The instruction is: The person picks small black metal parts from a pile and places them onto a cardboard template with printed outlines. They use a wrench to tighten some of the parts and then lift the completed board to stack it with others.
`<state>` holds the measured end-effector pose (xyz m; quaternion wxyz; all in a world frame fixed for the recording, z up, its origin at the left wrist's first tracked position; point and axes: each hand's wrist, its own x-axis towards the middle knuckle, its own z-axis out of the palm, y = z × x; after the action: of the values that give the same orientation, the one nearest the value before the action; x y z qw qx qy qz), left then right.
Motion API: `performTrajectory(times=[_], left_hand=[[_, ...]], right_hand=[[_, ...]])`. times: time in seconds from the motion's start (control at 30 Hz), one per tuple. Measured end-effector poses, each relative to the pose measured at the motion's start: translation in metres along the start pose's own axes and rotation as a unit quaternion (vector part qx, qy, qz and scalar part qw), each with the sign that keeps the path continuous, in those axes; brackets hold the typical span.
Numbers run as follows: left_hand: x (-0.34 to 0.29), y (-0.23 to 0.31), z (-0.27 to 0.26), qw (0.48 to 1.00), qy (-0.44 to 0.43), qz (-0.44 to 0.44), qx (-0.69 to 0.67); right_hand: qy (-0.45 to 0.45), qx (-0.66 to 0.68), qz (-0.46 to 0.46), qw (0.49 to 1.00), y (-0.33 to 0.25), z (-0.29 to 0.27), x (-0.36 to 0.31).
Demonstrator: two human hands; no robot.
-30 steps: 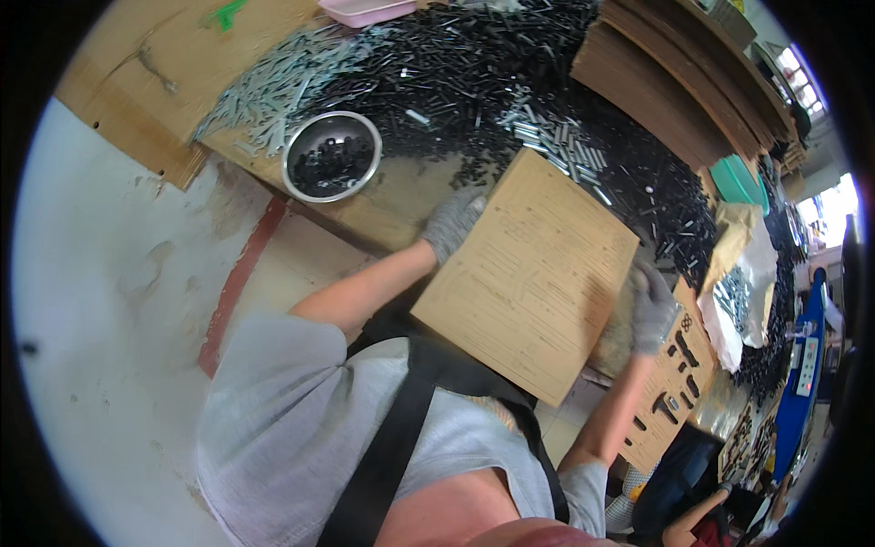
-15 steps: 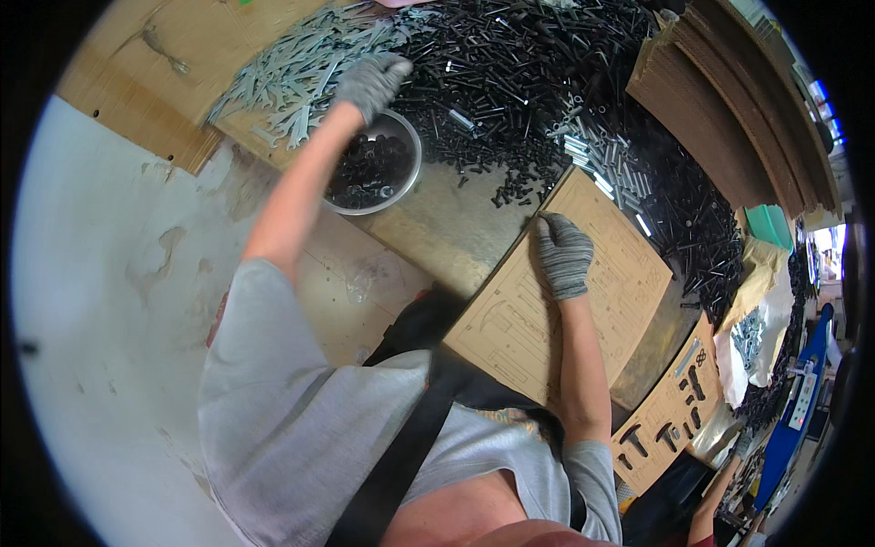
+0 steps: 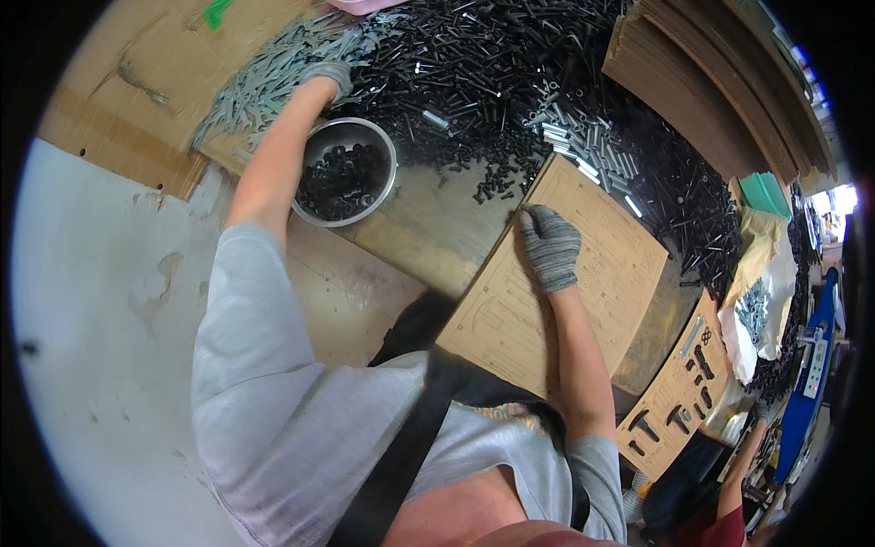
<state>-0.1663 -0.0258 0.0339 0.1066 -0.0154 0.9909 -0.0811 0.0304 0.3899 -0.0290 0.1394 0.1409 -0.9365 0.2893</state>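
Note:
My left hand (image 3: pixel 330 77), in a grey knit glove, reaches over the far edge of the bowl to the heap of silvery open-end wrenches (image 3: pixel 246 87); its fingers are hidden behind the hand. Below that forearm stands a round metal bowl (image 3: pixel 393 169) holding dark nuts (image 3: pixel 344 173). My right hand (image 3: pixel 552 250), gloved alike, rests closed on a brown board (image 3: pixel 506 314) printed with tool outlines. Whatever its curled fingers hold, if anything, is hidden. The board lies slanted across the bench edge, near my body.
Black bolts (image 3: pixel 456 68) are heaped along the far bench, with silvery tubes (image 3: pixel 597 146) among them. Stacked brown boards (image 3: pixel 711 82) rise at far right. A second board (image 3: pixel 679 387) carries dark parts. A co-worker's arm (image 3: pixel 743 460) shows at lower right.
My left hand has moved left and slightly nearer, from beside the black bolts to the wrench heap. The view has shifted a little; my right hand stays on the board.

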Motion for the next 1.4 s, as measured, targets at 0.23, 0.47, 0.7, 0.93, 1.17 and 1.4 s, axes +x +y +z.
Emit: performTrajectory(times=[0.23, 0.47, 0.7, 0.93, 1.17, 1.4], left_hand=[[-0.095, 0.083, -0.032, 0.898, 0.074, 0.265, -0.342], [-0.164, 0.199, -0.002, 0.886, 0.023, 0.39, -0.25], [-0.081, 0.148, 0.004, 0.98, 0.06, 0.187, 0.038], [-0.077, 0.142, -0.015, 0.975, 0.071, 0.19, -0.085], [-0.107, 0.285, -0.01, 0.873, 0.055, 0.368, -0.315], [-0.113, 0.355, -0.001, 0.86, -0.022, 0.467, -0.206]], right_hand=[[-0.023, 0.099, 0.049, 0.994, -0.006, -0.006, 0.005], [-0.182, 0.429, 0.199, 0.862, -0.019, -0.04, 0.001], [-0.048, 0.212, 0.206, 0.954, 0.034, -0.058, -0.024], [-0.013, -0.113, 0.154, 0.981, 0.068, -0.081, -0.052], [-0.061, -0.081, 0.203, 0.974, 0.067, -0.082, -0.039], [-0.004, -0.04, 0.216, 0.976, 0.072, -0.068, -0.033]])
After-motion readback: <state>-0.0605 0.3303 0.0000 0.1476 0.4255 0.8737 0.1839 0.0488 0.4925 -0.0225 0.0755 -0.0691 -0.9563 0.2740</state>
